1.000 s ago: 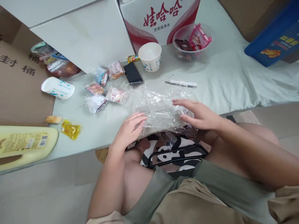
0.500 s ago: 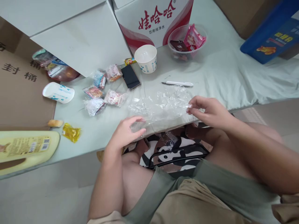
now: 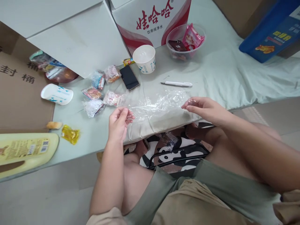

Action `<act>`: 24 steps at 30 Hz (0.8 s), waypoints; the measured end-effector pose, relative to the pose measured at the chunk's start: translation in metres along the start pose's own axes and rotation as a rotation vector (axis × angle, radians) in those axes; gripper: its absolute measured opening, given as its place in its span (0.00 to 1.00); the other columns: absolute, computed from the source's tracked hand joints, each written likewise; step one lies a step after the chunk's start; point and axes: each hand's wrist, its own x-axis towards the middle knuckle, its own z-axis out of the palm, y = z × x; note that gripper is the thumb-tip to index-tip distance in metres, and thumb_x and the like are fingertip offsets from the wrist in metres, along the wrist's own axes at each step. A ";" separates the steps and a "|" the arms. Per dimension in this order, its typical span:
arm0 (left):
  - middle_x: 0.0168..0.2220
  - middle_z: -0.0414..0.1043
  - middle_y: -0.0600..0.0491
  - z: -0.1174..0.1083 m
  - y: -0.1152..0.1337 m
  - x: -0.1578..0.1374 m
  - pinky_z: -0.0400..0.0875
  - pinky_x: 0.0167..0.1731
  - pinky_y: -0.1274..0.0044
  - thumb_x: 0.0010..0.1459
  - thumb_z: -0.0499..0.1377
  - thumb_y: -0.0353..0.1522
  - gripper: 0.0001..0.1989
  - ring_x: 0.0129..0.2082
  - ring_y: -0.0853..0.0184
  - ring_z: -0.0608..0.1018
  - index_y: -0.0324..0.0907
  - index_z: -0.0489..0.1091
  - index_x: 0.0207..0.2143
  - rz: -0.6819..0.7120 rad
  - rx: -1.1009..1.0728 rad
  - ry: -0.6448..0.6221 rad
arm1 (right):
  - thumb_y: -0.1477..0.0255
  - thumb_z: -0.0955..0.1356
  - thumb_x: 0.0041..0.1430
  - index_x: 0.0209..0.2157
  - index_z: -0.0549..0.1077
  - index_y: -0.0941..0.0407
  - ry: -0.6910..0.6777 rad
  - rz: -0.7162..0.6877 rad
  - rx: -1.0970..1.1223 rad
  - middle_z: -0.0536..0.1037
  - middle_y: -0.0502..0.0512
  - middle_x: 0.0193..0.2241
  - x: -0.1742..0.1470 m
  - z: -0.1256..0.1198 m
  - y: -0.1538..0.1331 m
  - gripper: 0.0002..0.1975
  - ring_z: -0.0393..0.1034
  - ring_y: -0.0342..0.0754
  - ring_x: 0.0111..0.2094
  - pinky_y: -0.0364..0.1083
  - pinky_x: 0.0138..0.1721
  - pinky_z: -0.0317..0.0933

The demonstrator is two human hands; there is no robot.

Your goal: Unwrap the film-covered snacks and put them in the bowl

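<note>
Fingertips and thumb of the left hand (image 3: pixel 117 124) are pinched on the left end of a clear plastic film (image 3: pixel 159 105); those of the right hand (image 3: pixel 206 107) are narrowed at its right end, though transparency and glare leave it unclear whether they grip. Between the hands, the crumpled film lies along the near edge of the cloth-covered table (image 3: pixel 229 79). It appears very light, limp and slick, apt to crease, cling or tear under a sharp pull; the gathered ends seem the surest hold. Farther from that edge lie a white pen (image 3: pixel 177 83), wrapped snacks (image 3: pixel 113 98) and a dark phone (image 3: pixel 129 77); beyond stands a paper cup (image 3: pixel 144 64).
</note>
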 end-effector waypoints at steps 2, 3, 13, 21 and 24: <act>0.25 0.71 0.57 0.001 -0.002 0.000 0.63 0.17 0.85 0.49 0.68 0.41 0.16 0.20 0.76 0.73 0.42 0.66 0.30 0.002 0.049 -0.010 | 0.60 0.69 0.63 0.39 0.78 0.52 0.069 -0.045 -0.023 0.82 0.59 0.42 -0.002 0.003 -0.004 0.11 0.76 0.59 0.45 0.59 0.44 0.74; 0.25 0.71 0.57 0.001 -0.003 0.001 0.60 0.16 0.85 0.50 0.68 0.41 0.16 0.18 0.77 0.71 0.42 0.66 0.30 0.003 0.074 -0.015 | 0.60 0.68 0.64 0.39 0.78 0.52 0.100 -0.065 -0.024 0.82 0.58 0.43 -0.002 0.004 -0.006 0.11 0.75 0.59 0.46 0.59 0.46 0.74; 0.23 0.70 0.58 0.003 -0.007 0.005 0.53 0.14 0.85 0.54 0.64 0.35 0.10 0.15 0.79 0.65 0.41 0.67 0.31 -0.056 0.148 0.042 | 0.60 0.65 0.66 0.37 0.74 0.55 0.181 0.066 0.283 0.80 0.55 0.32 0.017 0.024 -0.002 0.12 0.75 0.45 0.30 0.46 0.35 0.71; 0.21 0.67 0.60 0.005 -0.011 0.011 0.51 0.13 0.84 0.55 0.64 0.37 0.10 0.14 0.78 0.64 0.42 0.66 0.31 -0.033 0.195 0.075 | 0.62 0.67 0.64 0.37 0.73 0.56 0.236 0.111 0.315 0.77 0.53 0.30 0.024 0.035 -0.009 0.11 0.70 0.40 0.23 0.40 0.23 0.62; 0.18 0.64 0.61 0.003 -0.014 0.014 0.53 0.13 0.83 0.55 0.64 0.37 0.10 0.13 0.77 0.61 0.42 0.66 0.31 -0.020 0.253 0.090 | 0.63 0.67 0.63 0.34 0.73 0.56 0.313 0.109 0.223 0.76 0.52 0.28 0.026 0.035 -0.006 0.11 0.64 0.38 0.18 0.40 0.19 0.57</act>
